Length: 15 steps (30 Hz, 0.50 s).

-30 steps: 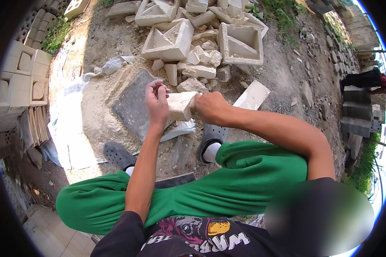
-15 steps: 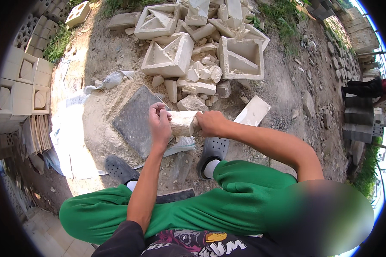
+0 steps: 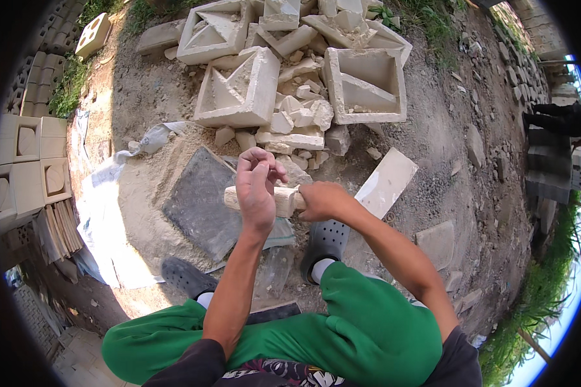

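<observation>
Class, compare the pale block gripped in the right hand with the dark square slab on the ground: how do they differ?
Colour: the pale block is cream, while the dark slab is grey-black.
Shape: the block is narrow and chunky; the slab is broad and thin.
Pose: the block is gripped by the right hand, whereas the slab lies amid sandy grit.
Both have fairly straight edges.

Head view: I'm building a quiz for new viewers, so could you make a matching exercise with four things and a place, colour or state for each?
1. right hand
2. trousers
3. dark slab
4. right clog

A. perforated with small holes
B. mostly left of the left hand
C. green
D. gripping one end of the pale block

Pairs: 1-D, 2-C, 3-B, 4-A.
</observation>
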Each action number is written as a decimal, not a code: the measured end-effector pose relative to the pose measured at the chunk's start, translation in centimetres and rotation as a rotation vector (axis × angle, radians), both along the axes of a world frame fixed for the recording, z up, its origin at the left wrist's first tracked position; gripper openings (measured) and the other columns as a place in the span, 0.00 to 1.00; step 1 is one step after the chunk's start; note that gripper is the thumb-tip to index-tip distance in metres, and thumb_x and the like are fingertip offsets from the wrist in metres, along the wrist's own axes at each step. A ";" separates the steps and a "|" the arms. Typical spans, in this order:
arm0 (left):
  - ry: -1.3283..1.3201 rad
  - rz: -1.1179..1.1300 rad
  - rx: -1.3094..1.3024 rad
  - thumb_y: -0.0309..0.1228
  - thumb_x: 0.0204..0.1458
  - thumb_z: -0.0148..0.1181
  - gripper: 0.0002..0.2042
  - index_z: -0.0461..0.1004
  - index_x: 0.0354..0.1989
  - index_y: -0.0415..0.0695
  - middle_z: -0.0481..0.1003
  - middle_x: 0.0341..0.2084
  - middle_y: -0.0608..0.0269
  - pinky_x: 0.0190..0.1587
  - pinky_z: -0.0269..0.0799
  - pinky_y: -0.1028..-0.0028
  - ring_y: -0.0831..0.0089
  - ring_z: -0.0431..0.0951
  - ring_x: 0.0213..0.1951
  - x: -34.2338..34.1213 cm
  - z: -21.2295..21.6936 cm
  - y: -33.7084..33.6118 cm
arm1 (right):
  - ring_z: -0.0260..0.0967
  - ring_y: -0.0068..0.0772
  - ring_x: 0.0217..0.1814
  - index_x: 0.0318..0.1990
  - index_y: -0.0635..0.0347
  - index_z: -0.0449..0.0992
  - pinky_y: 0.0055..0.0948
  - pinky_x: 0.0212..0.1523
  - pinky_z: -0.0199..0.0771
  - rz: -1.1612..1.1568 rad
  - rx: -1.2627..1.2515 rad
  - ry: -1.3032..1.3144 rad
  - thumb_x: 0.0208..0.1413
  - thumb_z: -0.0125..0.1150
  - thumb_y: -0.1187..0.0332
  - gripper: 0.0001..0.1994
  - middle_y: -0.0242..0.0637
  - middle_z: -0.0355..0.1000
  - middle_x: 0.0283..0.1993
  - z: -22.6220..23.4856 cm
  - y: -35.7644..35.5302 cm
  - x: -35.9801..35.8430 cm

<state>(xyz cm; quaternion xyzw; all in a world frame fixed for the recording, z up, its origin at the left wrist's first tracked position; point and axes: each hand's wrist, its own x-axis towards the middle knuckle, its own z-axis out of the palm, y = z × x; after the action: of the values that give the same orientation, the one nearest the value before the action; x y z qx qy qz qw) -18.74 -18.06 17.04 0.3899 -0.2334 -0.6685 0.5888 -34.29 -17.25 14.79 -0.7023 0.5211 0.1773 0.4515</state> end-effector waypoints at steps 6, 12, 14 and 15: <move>0.160 -0.074 0.022 0.25 0.63 0.48 0.06 0.64 0.47 0.46 0.66 0.34 0.67 0.41 0.71 0.70 0.74 0.71 0.36 -1.8 -1.9 -1.2 | 0.77 0.54 0.45 0.40 0.64 0.79 0.47 0.47 0.77 -0.110 0.107 -0.082 0.40 0.70 0.52 0.25 0.53 0.78 0.39 -1.9 0.5 -1.2; 0.212 -0.116 0.042 0.27 0.63 0.49 0.06 0.63 0.47 0.48 0.66 0.34 0.68 0.39 0.71 0.70 0.75 0.71 0.36 -3.0 -2.5 -2.3 | 0.77 0.54 0.45 0.40 0.62 0.80 0.47 0.47 0.76 -0.173 0.134 -0.130 0.39 0.71 0.50 0.26 0.53 0.78 0.39 -1.5 -0.3 -1.7; 0.256 -0.114 0.074 0.26 0.63 0.49 0.06 0.63 0.47 0.48 0.67 0.34 0.67 0.38 0.71 0.71 0.75 0.71 0.35 -3.2 -2.0 -2.7 | 0.77 0.55 0.44 0.41 0.61 0.80 0.46 0.47 0.76 -0.197 0.128 -0.153 0.39 0.70 0.50 0.26 0.52 0.79 0.40 -1.5 -0.6 -1.8; 0.287 -0.104 0.101 0.25 0.63 0.49 0.06 0.63 0.47 0.47 0.67 0.35 0.67 0.37 0.71 0.71 0.75 0.71 0.34 -3.2 -1.5 -3.0 | 0.77 0.55 0.44 0.42 0.62 0.80 0.46 0.47 0.76 -0.227 0.147 -0.155 0.39 0.70 0.49 0.27 0.53 0.79 0.40 -1.4 -0.8 -1.7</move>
<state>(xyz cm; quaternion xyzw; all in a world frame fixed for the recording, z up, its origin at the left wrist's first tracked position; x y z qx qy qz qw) -21.99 -21.07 15.57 0.3070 -0.1330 -0.7578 0.5602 -35.99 -18.05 13.37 -0.6153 0.5464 0.1079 0.5579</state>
